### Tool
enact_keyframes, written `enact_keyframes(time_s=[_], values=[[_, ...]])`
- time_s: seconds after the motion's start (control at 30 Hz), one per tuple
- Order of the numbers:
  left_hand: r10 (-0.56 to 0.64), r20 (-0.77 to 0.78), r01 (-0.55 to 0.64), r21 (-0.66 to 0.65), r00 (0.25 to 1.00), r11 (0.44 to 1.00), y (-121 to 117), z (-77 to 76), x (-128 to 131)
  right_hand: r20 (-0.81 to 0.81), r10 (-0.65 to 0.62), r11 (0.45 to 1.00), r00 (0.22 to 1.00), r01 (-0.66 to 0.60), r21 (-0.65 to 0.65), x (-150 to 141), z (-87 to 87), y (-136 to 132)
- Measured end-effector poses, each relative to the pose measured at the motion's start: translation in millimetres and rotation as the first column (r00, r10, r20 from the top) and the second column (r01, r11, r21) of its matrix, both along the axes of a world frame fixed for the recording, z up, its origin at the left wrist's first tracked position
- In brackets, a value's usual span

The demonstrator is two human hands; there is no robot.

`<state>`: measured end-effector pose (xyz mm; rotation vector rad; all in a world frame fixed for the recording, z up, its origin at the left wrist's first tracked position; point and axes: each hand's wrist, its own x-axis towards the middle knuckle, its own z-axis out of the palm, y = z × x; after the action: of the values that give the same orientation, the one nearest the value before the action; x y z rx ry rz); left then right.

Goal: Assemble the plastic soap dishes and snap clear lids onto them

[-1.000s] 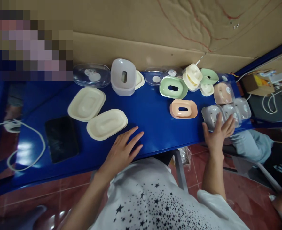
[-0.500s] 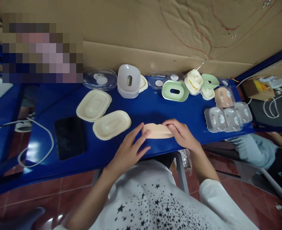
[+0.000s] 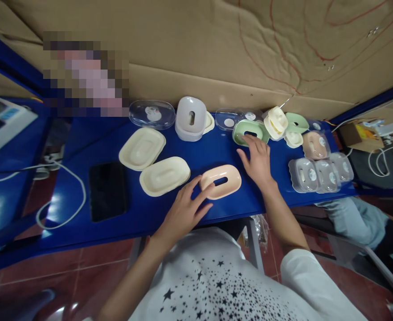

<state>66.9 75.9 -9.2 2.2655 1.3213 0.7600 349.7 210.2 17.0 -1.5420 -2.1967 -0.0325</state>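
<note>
On the blue table before me lies a peach oval dish with a slot in its base (image 3: 233,178). My left hand (image 3: 185,207) rests at the dish's left end, fingers spread and touching its rim. My right hand (image 3: 258,162) reaches to a green slotted dish (image 3: 262,130) farther back, thumb apart and fingertips over its front edge; whether they touch it I cannot tell. Two cream oval trays (image 3: 165,176) lie left of the peach dish. Behind them stands a whitish slotted container (image 3: 191,108).
Clear plastic lids (image 3: 152,114) lie along the cardboard wall. Cream stacked parts (image 3: 276,121) stand right of the green dish. Several clear-lidded boxes (image 3: 305,174) sit at the right. A black tablet (image 3: 108,191) and a white cable (image 3: 83,196) lie left. Another person's leg shows at right.
My right hand has let go of the peach dish and moved back to the green one. The peach dish, held on edge before, now lies with its slot showing. The view has shifted slightly.
</note>
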Motion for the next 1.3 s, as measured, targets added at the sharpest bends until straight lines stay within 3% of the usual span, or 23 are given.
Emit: enact_keyframes(time_s=[0.13,0.27,0.43,0.53,0.63,0.73,0.93,1.3], values=[[-0.046,-0.048,0.048,0.037,0.998,0.998,3.1,2.1,1.2,0.146,-0.097,0.995,0.984,0.097,0.009,19.9,-9.6,5.2],[0.026,0.015,-0.028,0.091,1.000,0.995,3.3,-0.9,0.4,0.084,-0.088,0.996,0.993,0.089,-0.004,21.9,-10.6,0.4],[0.051,0.063,-0.057,0.100,0.997,0.993,3.1,-0.9,-0.9,0.069,-0.038,0.998,0.997,0.041,-0.041,18.6,-4.3,-25.4],[0.034,0.037,-0.037,0.078,0.999,0.996,3.8,-0.3,-0.7,-0.005,-0.022,0.998,1.000,0.021,-0.056,22.0,3.1,-42.5],[0.011,0.004,-0.011,0.073,1.000,0.997,4.4,-1.9,-0.3,-0.179,-0.038,0.999,0.983,0.034,-0.026,27.1,10.7,-52.0],[-0.014,-0.019,0.016,0.086,1.000,0.996,4.6,-3.5,0.0,-0.266,-0.051,0.999,0.962,0.054,0.005,30.4,12.3,-52.1],[-0.021,-0.016,0.022,0.101,1.000,0.995,3.3,-2.3,-0.9,-0.129,0.087,0.993,0.988,-0.096,-0.068,29.3,-1.7,-45.8],[-0.011,-0.004,0.012,0.146,1.000,0.989,0.5,5.3,-1.1,-0.127,0.083,0.990,0.988,-0.096,-0.102,29.4,-3.1,-38.4]])
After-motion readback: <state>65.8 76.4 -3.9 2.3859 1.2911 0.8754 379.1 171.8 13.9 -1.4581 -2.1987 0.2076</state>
